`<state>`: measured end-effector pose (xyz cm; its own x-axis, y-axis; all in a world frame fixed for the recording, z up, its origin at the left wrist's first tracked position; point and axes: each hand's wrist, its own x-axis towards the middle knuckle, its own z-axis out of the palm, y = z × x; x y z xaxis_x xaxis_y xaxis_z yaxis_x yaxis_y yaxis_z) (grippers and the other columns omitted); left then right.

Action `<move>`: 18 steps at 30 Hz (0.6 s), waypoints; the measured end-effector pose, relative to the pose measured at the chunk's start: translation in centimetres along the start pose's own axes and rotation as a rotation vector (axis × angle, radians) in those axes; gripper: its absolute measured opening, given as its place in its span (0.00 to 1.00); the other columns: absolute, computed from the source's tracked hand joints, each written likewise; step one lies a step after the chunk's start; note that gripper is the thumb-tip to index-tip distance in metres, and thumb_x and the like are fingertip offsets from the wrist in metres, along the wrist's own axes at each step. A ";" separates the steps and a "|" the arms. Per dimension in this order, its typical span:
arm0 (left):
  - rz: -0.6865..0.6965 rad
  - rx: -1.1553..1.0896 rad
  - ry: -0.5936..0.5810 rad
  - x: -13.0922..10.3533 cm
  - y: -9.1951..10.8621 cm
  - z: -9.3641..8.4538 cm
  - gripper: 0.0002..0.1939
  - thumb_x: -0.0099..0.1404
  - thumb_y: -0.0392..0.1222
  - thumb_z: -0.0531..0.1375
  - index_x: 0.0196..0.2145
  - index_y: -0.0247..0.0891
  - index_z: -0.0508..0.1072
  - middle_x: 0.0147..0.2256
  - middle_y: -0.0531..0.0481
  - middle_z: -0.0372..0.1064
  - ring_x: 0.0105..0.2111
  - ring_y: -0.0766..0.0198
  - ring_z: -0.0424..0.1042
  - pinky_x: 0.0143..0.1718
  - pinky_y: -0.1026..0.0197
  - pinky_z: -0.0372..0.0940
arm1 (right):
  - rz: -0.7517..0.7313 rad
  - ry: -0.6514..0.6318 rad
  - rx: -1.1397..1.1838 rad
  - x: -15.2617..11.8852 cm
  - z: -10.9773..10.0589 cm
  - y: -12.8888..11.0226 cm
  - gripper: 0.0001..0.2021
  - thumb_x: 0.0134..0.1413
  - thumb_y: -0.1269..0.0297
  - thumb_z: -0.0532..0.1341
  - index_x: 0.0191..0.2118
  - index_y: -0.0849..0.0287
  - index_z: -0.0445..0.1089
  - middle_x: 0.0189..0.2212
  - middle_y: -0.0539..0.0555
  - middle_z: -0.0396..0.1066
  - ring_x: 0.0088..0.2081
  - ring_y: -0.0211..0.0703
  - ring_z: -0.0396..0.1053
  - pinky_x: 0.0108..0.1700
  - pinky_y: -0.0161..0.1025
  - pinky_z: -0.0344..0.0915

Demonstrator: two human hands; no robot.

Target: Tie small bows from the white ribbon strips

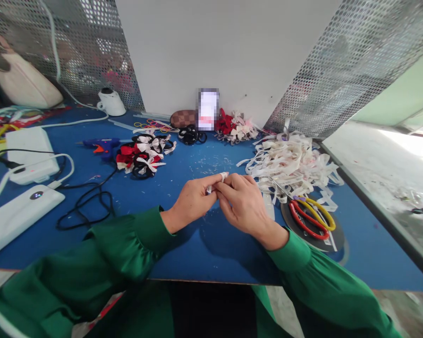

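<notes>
My left hand (194,201) and my right hand (244,201) meet over the middle of the blue table, fingertips pinched together. Between them is a small white ribbon piece (224,175), mostly covered by the fingers. Both hands grip it, thumbs and forefingers closed. To the right of my right hand lies a heap of white ribbon strips (292,157). Scissors with red and yellow handles (312,218) rest beside that heap on a dark round disc (334,234). Left of my hands is a pile of black hair ties with red and white bows (144,152).
A blue glue gun (104,146) lies at the left with its black cable. White power banks (24,211) sit at the left edge. A phone (207,110) leans on the back panel, near a checkered case (182,119), black hair ties (190,135) and red and pink bows (236,126).
</notes>
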<state>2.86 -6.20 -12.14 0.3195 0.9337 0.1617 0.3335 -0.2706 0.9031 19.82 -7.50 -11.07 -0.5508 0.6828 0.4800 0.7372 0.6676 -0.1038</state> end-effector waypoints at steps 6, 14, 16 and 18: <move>-0.144 -0.307 -0.022 0.4 0.4 -0.6 0.22 0.65 0.39 0.61 0.56 0.37 0.75 0.17 0.58 0.68 0.11 0.72 0.57 0.13 0.68 0.52 | 0.098 0.254 0.309 -0.1 -0.1 0.6 0.12 0.64 0.69 0.56 0.49 0.55 0.72 0.37 0.56 0.73 0.39 0.47 0.70 0.43 0.48 0.62; -0.186 -0.536 -0.168 -0.1 1.9 -0.7 0.27 0.65 0.40 0.62 0.62 0.38 0.69 0.34 0.44 0.80 0.11 0.78 0.55 0.13 0.70 0.50 | 0.681 0.117 1.354 0.5 2.2 2.4 0.09 0.48 0.65 0.68 0.38 0.55 0.77 0.34 0.50 0.76 0.34 0.40 0.70 0.40 0.39 0.66; -0.205 -0.584 -0.202 -0.2 1.8 -0.6 0.28 0.65 0.40 0.63 0.63 0.39 0.69 0.34 0.43 0.81 0.11 0.79 0.55 0.13 0.70 0.48 | 0.710 0.046 1.546 0.5 2.4 1.9 0.10 0.45 0.64 0.70 0.37 0.55 0.77 0.32 0.48 0.75 0.32 0.38 0.69 0.39 0.38 0.66; -0.225 -0.626 -0.225 -0.3 1.7 -0.5 0.29 0.65 0.41 0.64 0.63 0.39 0.68 0.35 0.43 0.81 0.11 0.79 0.54 0.13 0.70 0.47 | 0.765 0.036 1.641 0.4 2.5 1.3 0.10 0.43 0.64 0.71 0.35 0.55 0.77 0.27 0.47 0.73 0.27 0.35 0.65 0.34 0.36 0.64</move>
<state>2.92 -6.82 -10.44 0.5013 0.8615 -0.0815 -0.1384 0.1728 0.9752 19.55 -5.64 -13.23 -0.2881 0.9552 -0.0673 -0.3099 -0.1595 -0.9373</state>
